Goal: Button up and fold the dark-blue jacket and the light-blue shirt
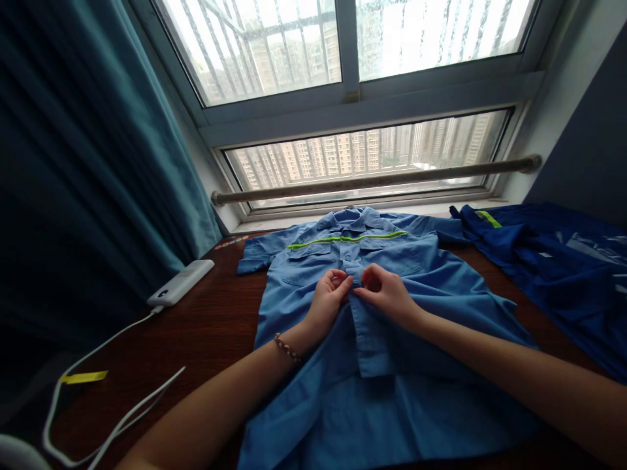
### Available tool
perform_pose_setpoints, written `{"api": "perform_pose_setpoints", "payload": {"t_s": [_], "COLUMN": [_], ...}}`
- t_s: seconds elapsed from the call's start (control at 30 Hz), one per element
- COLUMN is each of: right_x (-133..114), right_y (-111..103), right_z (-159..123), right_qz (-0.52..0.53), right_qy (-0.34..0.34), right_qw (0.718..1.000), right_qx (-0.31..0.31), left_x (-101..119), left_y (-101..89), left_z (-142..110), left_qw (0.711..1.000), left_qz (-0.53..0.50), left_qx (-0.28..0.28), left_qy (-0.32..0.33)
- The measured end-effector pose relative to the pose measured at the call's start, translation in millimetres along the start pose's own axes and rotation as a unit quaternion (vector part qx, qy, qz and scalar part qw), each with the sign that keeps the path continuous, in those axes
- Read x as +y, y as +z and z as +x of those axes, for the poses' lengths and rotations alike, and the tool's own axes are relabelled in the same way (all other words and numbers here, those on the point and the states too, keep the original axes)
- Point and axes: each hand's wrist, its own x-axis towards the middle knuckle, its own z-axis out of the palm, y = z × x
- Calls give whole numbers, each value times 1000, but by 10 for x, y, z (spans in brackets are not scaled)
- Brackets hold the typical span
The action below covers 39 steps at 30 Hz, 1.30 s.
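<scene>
A light blue short-sleeved shirt [313,418] lies spread on the dark wooden table, collar toward the window. A yellow-green stripe crosses its chest. My left hand [329,297] pinches the front placket from the left, thumb and fingers together. From the right, my right hand [386,294] pinches the same placket, its fingertips close to those of the left. Below the hands the placket's lower part hangs loose and the two front edges are apart. Whether a button sits between the fingertips is hidden.
Dark blue garment [543,261] with a yellow-green strip lies at the right. On the left, a white power bank [181,282] has a white cable [105,343] plugged in, with a yellow tag [84,377]. A metal rail [377,179] crosses the window; a teal curtain [112,130] hangs left.
</scene>
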Motion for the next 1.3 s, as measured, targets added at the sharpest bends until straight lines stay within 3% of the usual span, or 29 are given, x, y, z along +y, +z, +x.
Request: {"api": "perform_pose_setpoints", "payload": {"t_s": [0.13, 0.3, 0.6, 1.0, 1.3], "right_x": [239, 305, 291, 241, 226], "right_y": [95, 83, 79, 62, 77], "right_z": [-40, -82, -72, -98, -118], "right_qz": [112, 147, 150, 123, 100], "right_qy": [47, 62, 70, 81, 83], "right_qw": [993, 987, 986, 988, 990], "right_qx": [7, -20, -24, -38, -45], "left_x": [-54, -66, 12, -116, -82], "left_y": [-29, -8, 3, -72, -32], "left_z": [40, 18, -21, 30, -3], "left_qw": [999, 997, 995, 992, 992], "left_qz": [-34, -61, -25, -42, -32], "left_qx": [-4, -5, -4, -95, -101], "left_qy": [-29, -56, -98, -78, -61]}}
